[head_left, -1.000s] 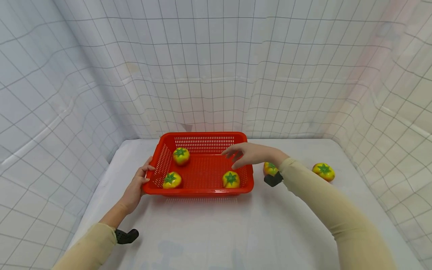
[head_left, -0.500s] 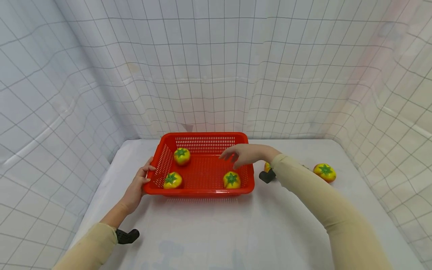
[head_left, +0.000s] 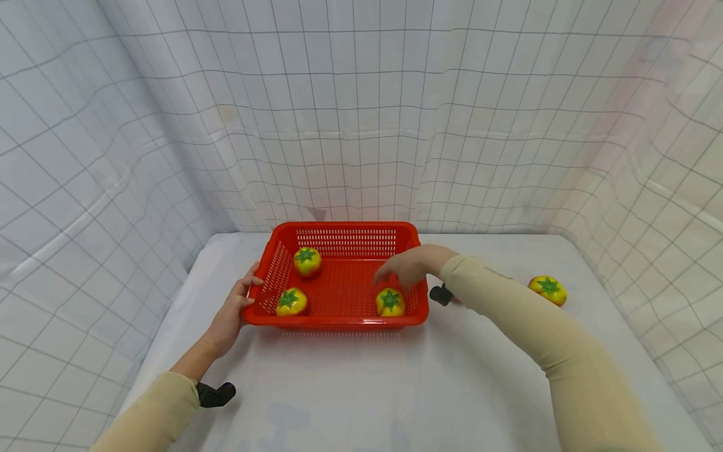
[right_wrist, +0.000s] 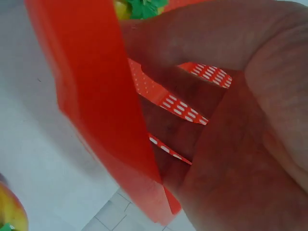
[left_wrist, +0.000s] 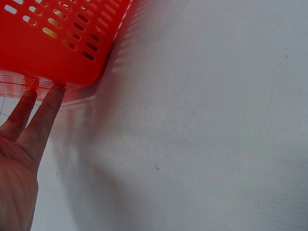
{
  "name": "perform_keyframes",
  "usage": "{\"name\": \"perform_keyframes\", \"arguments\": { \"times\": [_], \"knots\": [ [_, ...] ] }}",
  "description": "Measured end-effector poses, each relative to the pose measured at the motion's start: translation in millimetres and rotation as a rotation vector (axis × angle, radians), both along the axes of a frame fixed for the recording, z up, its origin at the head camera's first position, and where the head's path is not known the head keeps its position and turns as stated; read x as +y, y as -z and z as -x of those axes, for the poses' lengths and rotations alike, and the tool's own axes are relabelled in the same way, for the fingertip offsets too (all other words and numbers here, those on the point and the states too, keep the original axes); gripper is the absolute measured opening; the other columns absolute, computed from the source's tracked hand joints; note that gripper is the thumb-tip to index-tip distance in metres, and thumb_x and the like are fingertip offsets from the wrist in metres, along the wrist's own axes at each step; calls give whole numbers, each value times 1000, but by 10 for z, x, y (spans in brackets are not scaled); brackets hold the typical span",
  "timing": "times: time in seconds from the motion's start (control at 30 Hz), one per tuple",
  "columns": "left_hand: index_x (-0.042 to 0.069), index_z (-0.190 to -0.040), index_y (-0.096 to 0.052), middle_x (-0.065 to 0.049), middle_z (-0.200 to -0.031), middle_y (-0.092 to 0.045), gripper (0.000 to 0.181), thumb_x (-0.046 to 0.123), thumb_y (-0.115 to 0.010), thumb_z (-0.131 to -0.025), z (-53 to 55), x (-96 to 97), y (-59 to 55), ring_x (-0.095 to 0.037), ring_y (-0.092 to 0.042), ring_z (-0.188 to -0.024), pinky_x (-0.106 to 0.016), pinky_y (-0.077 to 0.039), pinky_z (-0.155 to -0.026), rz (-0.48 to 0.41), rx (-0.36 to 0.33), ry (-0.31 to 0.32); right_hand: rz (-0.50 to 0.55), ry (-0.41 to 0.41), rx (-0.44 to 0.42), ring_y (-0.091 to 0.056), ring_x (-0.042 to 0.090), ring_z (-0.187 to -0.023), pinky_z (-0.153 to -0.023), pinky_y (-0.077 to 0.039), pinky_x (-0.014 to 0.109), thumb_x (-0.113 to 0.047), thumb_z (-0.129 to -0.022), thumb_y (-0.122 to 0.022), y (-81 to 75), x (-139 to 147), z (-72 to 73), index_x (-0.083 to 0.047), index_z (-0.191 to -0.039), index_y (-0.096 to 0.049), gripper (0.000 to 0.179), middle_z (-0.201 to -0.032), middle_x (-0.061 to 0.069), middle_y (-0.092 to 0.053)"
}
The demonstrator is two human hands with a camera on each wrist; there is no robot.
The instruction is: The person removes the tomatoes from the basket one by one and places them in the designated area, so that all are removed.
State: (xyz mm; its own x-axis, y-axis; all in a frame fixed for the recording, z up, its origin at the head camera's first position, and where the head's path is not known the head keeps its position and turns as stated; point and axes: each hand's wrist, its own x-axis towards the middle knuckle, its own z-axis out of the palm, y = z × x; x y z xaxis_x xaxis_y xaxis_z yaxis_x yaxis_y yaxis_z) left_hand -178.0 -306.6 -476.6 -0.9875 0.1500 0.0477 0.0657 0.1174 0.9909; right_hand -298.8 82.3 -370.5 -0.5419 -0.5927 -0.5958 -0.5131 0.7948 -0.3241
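Observation:
A red plastic basket (head_left: 339,321) with slotted walls stands on the white table. Inside lie three yellow-and-red tomatoes with green star-shaped tops: one at the back left (head_left: 307,262), one at the front left (head_left: 292,302) and one at the front right (head_left: 390,303). My left hand (head_left: 228,314) grips the basket's left rim, two fingers against its outside in the left wrist view. My right hand (head_left: 408,267) reaches over the right rim, fingers loosely bent and pointing down just behind the front-right tomato. In the right wrist view its palm shows nothing held.
Another tomato (head_left: 548,289) lies on the table at the far right. One more tomato (right_wrist: 10,211) shows outside the basket in the right wrist view; my right sleeve (head_left: 508,307) covers that area in the head view. White grid-patterned curtains (head_left: 361,125) surround the table.
My right hand has dipped lower into the basket, fingers now pointing down near the front-right tomato. Its forearm now covers the nearer table tomato. My left hand keeps its hold on the rim.

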Motion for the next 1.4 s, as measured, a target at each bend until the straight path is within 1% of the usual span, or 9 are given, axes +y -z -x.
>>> {"name": "perform_keyframes", "arguments": {
  "times": [0.17, 0.23, 0.43, 0.67, 0.97, 1.07, 1.23, 1.4],
  "knots": [
    [17, -130, -42, 3, -173, 0, 39, 8, -25, -95, 8, -1, 4, -35, -2, -155, -20, -49, -91, -1, 1, 3, -55, -31, -1, -42, 23, -126, -82, -56, 34, -1, -83, -76, 18, -40, -53, -38, -141, -59, 71, -136, -5, -53],
    [17, -129, -42, 3, -173, 0, 39, 8, -25, -95, 10, -1, 5, -35, -2, -155, -20, -49, -91, -4, 0, 4, -67, -29, -2, -42, 23, -126, -81, -57, 34, -3, -82, -80, 28, -49, -62, -38, -141, -59, 73, -135, -4, -53],
    [18, -130, -42, 4, -173, 0, 40, 7, -25, -95, 4, -3, 9, -35, -3, -155, -20, -49, -91, -4, -5, 0, -80, -39, 19, -42, 22, -126, -81, -57, 34, -4, -80, -82, 80, -70, -54, -38, -142, -59, 75, -136, -4, -53],
    [17, -129, -41, 3, -173, 1, 39, 7, -24, -95, -8, -6, 12, -35, -2, -155, -20, -49, -91, 8, -3, 5, -56, -1, 22, -43, 22, -126, -82, -57, 35, -8, -81, -83, 152, -99, -58, -41, -140, -60, 70, -136, -5, -54],
    [15, -131, -40, 4, -173, 0, 39, 8, -25, -96, 0, -9, 21, -35, -3, -155, -20, -49, -91, 20, 1, 4, -31, 12, -4, -44, 22, -121, -81, -56, 35, -10, -81, -84, 203, -110, -70, -39, -138, -62, 67, -127, -8, -55],
    [13, -131, -39, 4, -173, 0, 39, 8, -25, -96, 12, -16, 22, -36, -3, -155, -21, -50, -91, 25, 3, 2, -18, -2, -8, -45, 20, -121, -82, -56, 34, -13, -81, -84, 215, -116, -62, -38, -138, -62, 66, -125, -8, -56],
    [14, -131, -40, 5, -173, 0, 39, 7, -25, -95, 27, -24, 16, -36, -5, -155, -21, -50, -91, 26, 0, -1, 4, -44, -1, -47, 18, -120, -85, -54, 34, -22, -83, -84, 231, -125, -46, -37, -138, -61, 62, -124, -10, -57],
    [16, -130, -41, 4, -173, -1, 39, 8, -25, -95, 18, -11, 10, -36, -5, -155, -21, -50, -91, 19, 2, 1, 46, -45, -20, -47, 18, -119, -85, -55, 34, -26, -82, -85, 256, -136, -23, -38, -137, -60, 62, -123, -9, -57]
  ]
}}
